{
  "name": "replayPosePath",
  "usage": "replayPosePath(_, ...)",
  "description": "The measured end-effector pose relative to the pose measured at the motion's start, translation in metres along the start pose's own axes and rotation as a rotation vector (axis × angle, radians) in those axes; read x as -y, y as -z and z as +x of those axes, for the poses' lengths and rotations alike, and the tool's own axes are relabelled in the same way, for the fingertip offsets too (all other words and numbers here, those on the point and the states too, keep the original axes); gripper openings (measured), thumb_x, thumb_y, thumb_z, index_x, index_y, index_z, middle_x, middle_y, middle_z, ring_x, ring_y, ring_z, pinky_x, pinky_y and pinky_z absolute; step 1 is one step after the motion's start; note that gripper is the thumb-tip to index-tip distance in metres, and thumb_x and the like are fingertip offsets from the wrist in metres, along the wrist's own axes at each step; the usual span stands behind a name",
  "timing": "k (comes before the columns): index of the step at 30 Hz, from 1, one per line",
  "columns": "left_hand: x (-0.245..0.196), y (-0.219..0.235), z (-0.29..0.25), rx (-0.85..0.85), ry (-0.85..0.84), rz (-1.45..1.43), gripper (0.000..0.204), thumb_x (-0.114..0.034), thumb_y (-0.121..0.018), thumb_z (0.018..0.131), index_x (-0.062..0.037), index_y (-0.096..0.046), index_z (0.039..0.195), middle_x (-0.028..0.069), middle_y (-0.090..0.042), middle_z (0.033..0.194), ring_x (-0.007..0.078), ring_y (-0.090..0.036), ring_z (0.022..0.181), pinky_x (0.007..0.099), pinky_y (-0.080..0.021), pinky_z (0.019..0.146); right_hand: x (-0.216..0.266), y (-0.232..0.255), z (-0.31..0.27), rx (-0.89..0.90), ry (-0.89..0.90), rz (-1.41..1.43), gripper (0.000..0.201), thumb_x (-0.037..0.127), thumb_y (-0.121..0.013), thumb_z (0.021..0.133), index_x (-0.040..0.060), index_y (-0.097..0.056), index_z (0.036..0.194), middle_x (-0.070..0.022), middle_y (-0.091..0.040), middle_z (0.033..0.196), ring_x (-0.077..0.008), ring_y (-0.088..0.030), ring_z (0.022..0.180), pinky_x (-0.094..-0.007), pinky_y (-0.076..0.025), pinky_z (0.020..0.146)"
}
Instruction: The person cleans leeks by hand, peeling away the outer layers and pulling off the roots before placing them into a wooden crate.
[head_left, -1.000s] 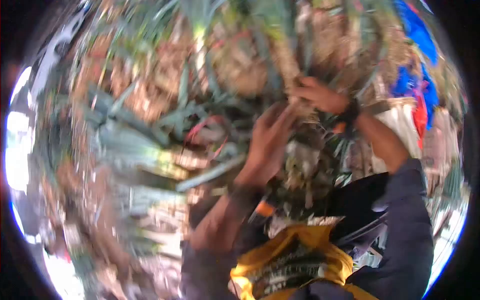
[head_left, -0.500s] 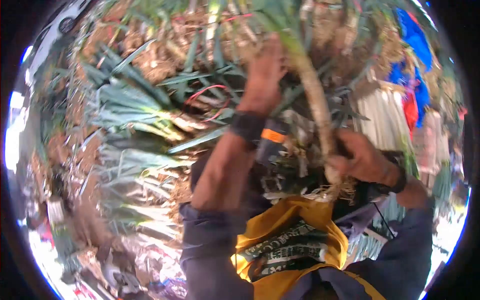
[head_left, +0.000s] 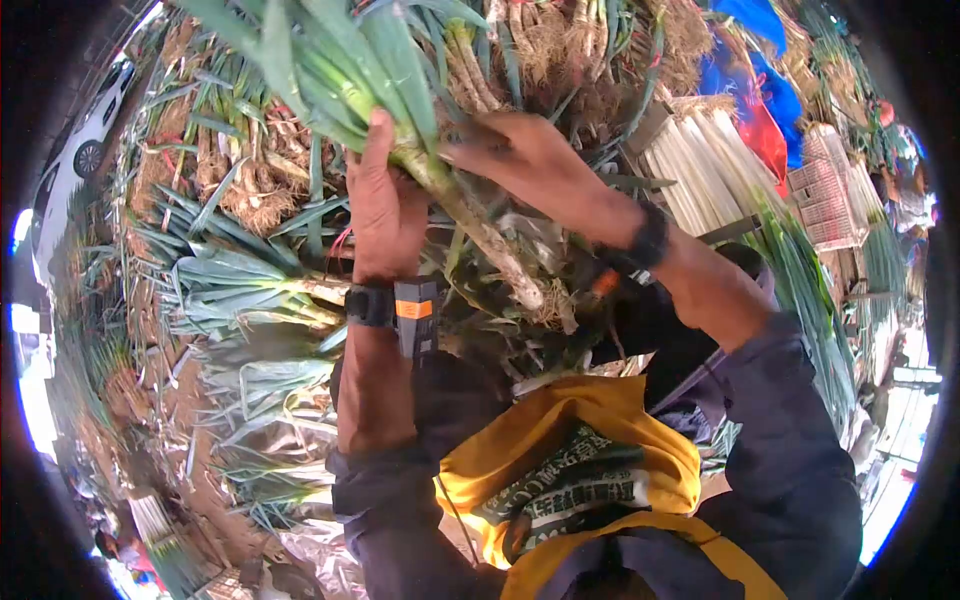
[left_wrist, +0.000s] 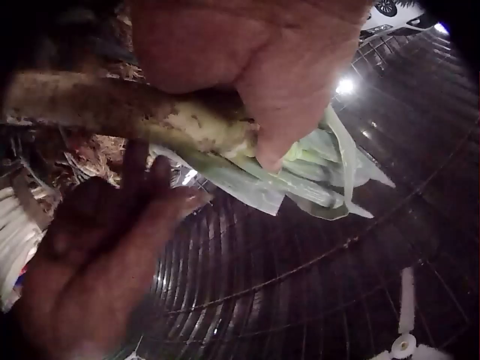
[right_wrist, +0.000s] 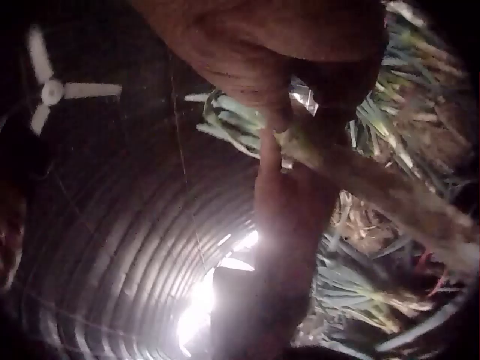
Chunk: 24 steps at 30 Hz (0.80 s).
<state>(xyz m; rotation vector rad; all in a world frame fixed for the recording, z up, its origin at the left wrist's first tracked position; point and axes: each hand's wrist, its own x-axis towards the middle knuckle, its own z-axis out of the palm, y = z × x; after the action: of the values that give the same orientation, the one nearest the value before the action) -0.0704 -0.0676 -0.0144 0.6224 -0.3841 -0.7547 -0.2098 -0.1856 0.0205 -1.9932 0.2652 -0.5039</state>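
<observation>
In the head view, my left hand [head_left: 385, 215] grips a leek [head_left: 480, 235] where its pale stalk meets the green leaves, the thumb lying along it. The leek slants, with its leaves at upper left and its soil-stained stalk end towards my lap. My right hand [head_left: 540, 170], slightly blurred, is beside the stalk just below the left hand, fingertips at the outer leaf. From the left wrist view, the right hand [left_wrist: 97, 255] has loosely bent fingers close under the leek [left_wrist: 195, 127]. The right wrist view shows its fingertip overlapping the leaf base.
Leek bunches [head_left: 240, 275] lie to the left, and more with roots [head_left: 540, 40] lie ahead. Cleaned white stalks [head_left: 710, 160] are stacked at the right, near a blue plastic bag [head_left: 775, 100] and a pink crate [head_left: 825, 200]. A yellow bag [head_left: 570, 450] is at my lap.
The leek has swung to the left and forward. My right hand has let go of its root end and moved up to the leaf base, while my left hand has moved left with the leek.
</observation>
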Motion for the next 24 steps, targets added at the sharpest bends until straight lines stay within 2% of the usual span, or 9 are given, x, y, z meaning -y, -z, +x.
replayPosePath(4,-0.013,0.011,0.007,0.003,-0.011,0.034,0.049,-0.027,-0.064,0.100,-0.0081,-0.046,0.141,0.0059,-0.060,0.126,0.0216,-0.059,0.113,0.0410,-0.051,0.095,-0.009,-0.030,0.031,-0.063,0.158,0.115,0.029,0.026,-0.066,0.097,0.0017,-0.067,0.112,-0.0026,-0.060,0.075,-0.0068,-0.053,0.064,-0.0262,-0.044,0.055)
replayPosePath(6,-0.024,0.017,0.006,-0.053,-0.095,0.081,0.046,-0.027,-0.063,0.100,-0.0051,-0.048,0.137,0.0092,-0.062,0.120,0.0220,-0.061,0.105,0.0387,-0.053,0.091,-0.016,-0.027,0.016,-0.093,0.372,-0.220,0.026,0.025,-0.067,0.097,0.0037,-0.068,0.111,-0.0027,-0.062,0.082,-0.0078,-0.054,0.071,-0.0252,-0.043,0.060)
replayPosePath(9,-0.060,0.046,0.017,-0.015,-0.232,0.005,0.043,-0.029,-0.063,0.100,-0.0034,-0.050,0.133,0.0127,-0.063,0.113,0.0224,-0.062,0.099,0.0353,-0.054,0.087,-0.006,-0.019,-0.005,-0.140,0.323,-0.255,0.019,0.021,-0.063,0.098,0.0070,-0.068,0.111,-0.0031,-0.063,0.084,-0.0143,-0.057,0.071,-0.0289,-0.045,0.063)
replayPosePath(10,-0.070,0.050,0.019,-0.115,-0.253,-0.043,0.045,-0.031,-0.065,0.099,-0.0022,-0.052,0.131,0.0142,-0.063,0.107,0.0218,-0.062,0.094,0.0334,-0.055,0.084,-0.003,-0.009,-0.022,0.087,-0.047,0.134,0.018,0.020,-0.063,0.098,0.0075,-0.068,0.110,-0.0050,-0.064,0.085,-0.0181,-0.057,0.071,-0.0316,-0.046,0.063)
replayPosePath(12,-0.092,0.073,0.024,-0.060,-0.238,-0.092,0.042,-0.029,-0.065,0.099,-0.0013,-0.053,0.129,0.0127,-0.064,0.106,0.0225,-0.064,0.092,0.0333,-0.056,0.081,-0.014,-0.004,-0.032,0.384,-0.344,0.340,0.015,0.019,-0.063,0.096,0.0070,-0.067,0.105,-0.0073,-0.066,0.084,-0.0239,-0.059,0.069,-0.0361,-0.047,0.063)
replayPosePath(16,-0.113,0.102,0.018,-0.120,-0.310,0.012,0.037,-0.022,-0.064,0.100,-0.0030,-0.052,0.129,0.0125,-0.064,0.109,0.0243,-0.065,0.093,0.0345,-0.056,0.080,-0.124,-0.034,-0.083,0.638,0.077,-0.555,0.017,0.019,-0.064,0.092,0.0018,-0.063,0.089,-0.0093,-0.067,0.077,-0.0302,-0.063,0.066,-0.0431,-0.050,0.062)
replayPosePath(19,-0.110,0.087,0.010,-0.202,-0.468,0.255,0.037,-0.019,-0.065,0.099,-0.0048,-0.050,0.131,0.0125,-0.063,0.111,0.0242,-0.065,0.093,0.0351,-0.057,0.079,-0.198,-0.035,-0.152,0.663,0.268,-0.466,0.020,0.023,-0.061,0.094,0.0040,-0.062,0.101,-0.0145,-0.067,0.082,-0.0355,-0.067,0.074,-0.0461,-0.052,0.068)
replayPosePath(22,-0.111,0.076,0.005,-0.233,-0.516,0.272,0.036,-0.015,-0.064,0.099,-0.0038,-0.051,0.131,0.0121,-0.064,0.113,0.0247,-0.066,0.094,0.0361,-0.058,0.079,-0.179,-0.039,-0.147,0.828,0.030,-0.684,0.032,0.029,-0.063,0.096,0.0078,-0.060,0.120,-0.0163,-0.068,0.093,-0.0377,-0.067,0.084,-0.0459,-0.053,0.072)
replayPosePath(24,-0.106,0.071,0.000,-0.243,-0.421,0.257,0.037,-0.016,-0.064,0.099,-0.0036,-0.052,0.131,0.0111,-0.066,0.113,0.0247,-0.066,0.098,0.0376,-0.057,0.084,-0.169,-0.035,-0.101,0.654,-0.018,-0.603,0.027,0.028,-0.065,0.094,0.0039,-0.062,0.106,-0.0166,-0.066,0.084,-0.0382,-0.066,0.078,-0.0475,-0.052,0.068)
